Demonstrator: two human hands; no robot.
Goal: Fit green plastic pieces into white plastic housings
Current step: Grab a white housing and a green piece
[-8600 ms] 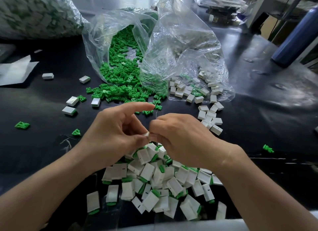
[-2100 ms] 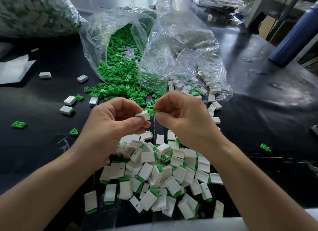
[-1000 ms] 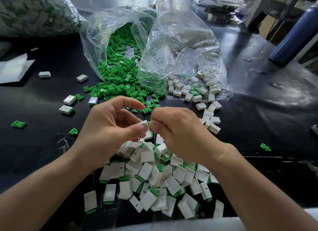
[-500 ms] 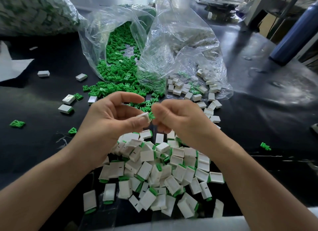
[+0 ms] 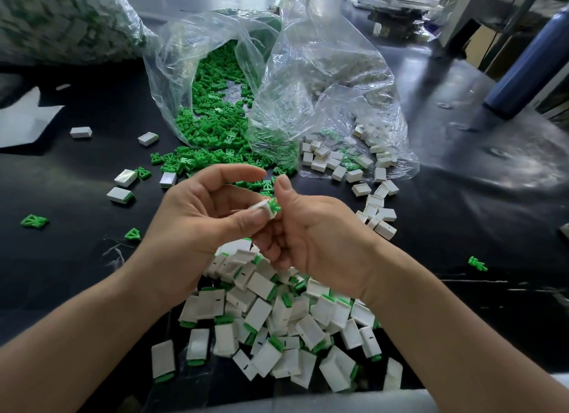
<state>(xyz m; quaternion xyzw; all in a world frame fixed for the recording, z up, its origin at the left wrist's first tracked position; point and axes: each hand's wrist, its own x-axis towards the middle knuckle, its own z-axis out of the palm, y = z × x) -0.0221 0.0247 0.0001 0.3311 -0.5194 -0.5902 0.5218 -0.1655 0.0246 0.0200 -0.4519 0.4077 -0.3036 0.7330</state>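
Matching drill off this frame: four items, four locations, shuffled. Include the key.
Items
1. blue cylinder
2. white housing
3. clear bag of green pieces
4. fitted housings pile

Places
A. pinched by left hand, green piece sticking out against right hand
B. below both hands, nearest the person
C. far right, at the back
D. behind both hands, mouth open toward the person

Pairs: 1-C, 2-A, 3-D, 4-B

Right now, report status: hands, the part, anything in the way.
Left hand pinches white housing. Right hand against green piece, partly seated. Assembled pile below, not in the way.
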